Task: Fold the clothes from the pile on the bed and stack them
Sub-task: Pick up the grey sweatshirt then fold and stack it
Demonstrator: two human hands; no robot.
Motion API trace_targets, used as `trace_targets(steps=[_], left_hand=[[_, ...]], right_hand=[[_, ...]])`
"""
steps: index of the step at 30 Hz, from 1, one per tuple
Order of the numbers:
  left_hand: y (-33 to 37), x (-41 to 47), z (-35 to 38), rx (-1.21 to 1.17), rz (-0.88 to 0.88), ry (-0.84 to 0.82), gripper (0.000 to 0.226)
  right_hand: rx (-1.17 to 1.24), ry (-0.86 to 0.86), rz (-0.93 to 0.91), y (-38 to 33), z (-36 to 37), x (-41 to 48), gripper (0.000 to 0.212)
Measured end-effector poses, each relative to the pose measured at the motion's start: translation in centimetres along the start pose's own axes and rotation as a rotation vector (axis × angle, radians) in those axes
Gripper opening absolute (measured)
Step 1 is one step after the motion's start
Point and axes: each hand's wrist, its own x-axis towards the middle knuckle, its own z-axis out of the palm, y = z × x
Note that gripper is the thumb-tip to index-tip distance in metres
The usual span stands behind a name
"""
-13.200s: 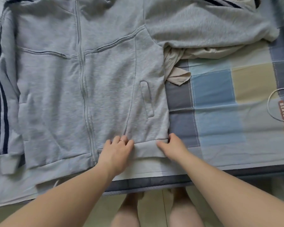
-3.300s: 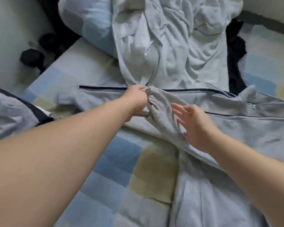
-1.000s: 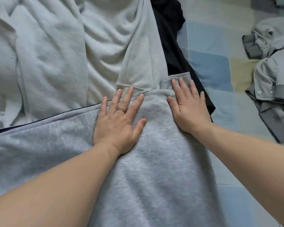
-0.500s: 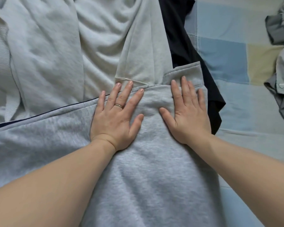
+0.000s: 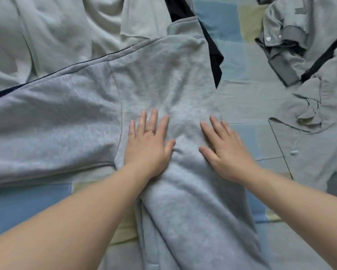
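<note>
While both hands lie flat with fingers straight and spread, neither holds anything: the left hand (image 5: 147, 145) and the right hand (image 5: 225, 151) press palm-down, side by side, on the sleeve (image 5: 173, 75) of the grey jacket (image 5: 66, 117). The sleeve runs from 6 o'clock, under the palms, up to 12 o'clock, where its cuff (image 5: 183, 26) ends on a black garment (image 5: 215, 55). The jacket's body spreads toward 9 o'clock, edged by a dark stripe (image 5: 47, 75). A ring (image 5: 150, 131) sits on a left finger. Beyond the stripe, at 10 to 11 o'clock, lies a crumpled pale sweatshirt (image 5: 56, 36). The sleeve's right edge runs at the right hand's outer fingers. Past it, toward 3 o'clock, is bare checked bedsheet (image 5: 247, 98), then a heap of grey clothes (image 5: 309, 45) from 1 to 3 o'clock.
</note>
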Motion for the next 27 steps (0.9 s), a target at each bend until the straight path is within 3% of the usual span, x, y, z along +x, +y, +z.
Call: trace_targets(steps=[3,10,12,17,20,23,25,27], left_hand=[[1.9,-6.3,1.8,-0.005,0.112,-0.132,0.075],[5.6,-16.6,5.3,0.033,0.237,-0.195,0.077],[6.3,-19.4,6.5,-0.016,0.234,-0.121,0.077],[8.9,-27.3,9.5,-0.164,0.201,0.322,0.06],[10.2,-30.9,11.5,-0.144,0.157,0.148,0.058],[11.9,-33.3,13.1,-0.097,0.052,-0.041,0.086],[13.2,-33.4,14.0,-0.116,-0.043,-0.034,0.097],[14.4,-32.6,14.3,-0.075,-0.102,0.018,0.094]], right_hand=[[-0.005,-0.06,0.068,0.8,2.2,-6.1,0.068],[0.156,-0.166,0.206,3.6,9.0,-18.2,0.079],[0.205,-0.174,0.183,4.6,10.0,-20.5,0.084],[0.369,-0.146,0.05,6.9,11.2,-24.8,0.093],[0.373,-0.088,-0.044,8.1,11.7,-27.9,0.098],[0.253,-0.132,-0.13,9.0,13.0,-30.4,0.093],[0.173,-0.224,-0.104,9.2,13.6,-31.3,0.088],[0.094,-0.223,-0.087,9.1,13.6,-31.2,0.084]])
